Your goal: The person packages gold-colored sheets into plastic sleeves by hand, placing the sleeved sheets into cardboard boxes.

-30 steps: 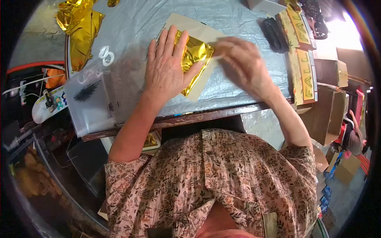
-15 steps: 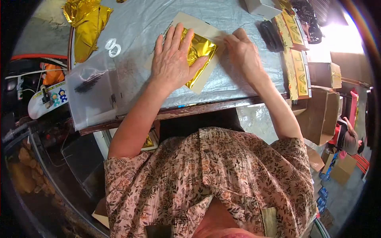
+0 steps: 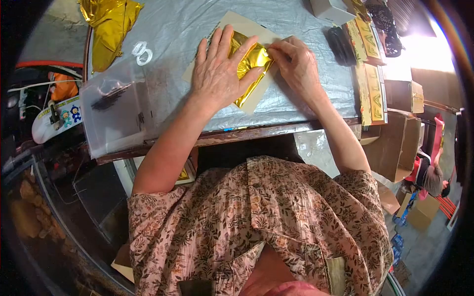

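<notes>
A shiny gold foil piece (image 3: 256, 60) lies on a beige card (image 3: 252, 25), turned at an angle on the table. My left hand (image 3: 217, 71) rests flat across the foil's left side, fingers stretched out and thumb reaching over its lower part. At the foil's upper right corner, my right hand (image 3: 297, 61) pinches the edge between thumb and fingertips. The foil looks creased and slightly raised near that pinch. Whatever is under the foil is hidden.
Crumpled gold foil (image 3: 111, 34) and white rings (image 3: 142, 53) lie at the left, above a clear plastic sheet (image 3: 116, 116). A black object (image 3: 339, 46) and yellow boxes (image 3: 371, 91) line the right side. Another person (image 3: 430, 172) is at the far right.
My right hand has moved left onto the foil's upper right corner and pinches it. The foil there has bunched up. My left hand stays on the foil, its index finger now angled over it.
</notes>
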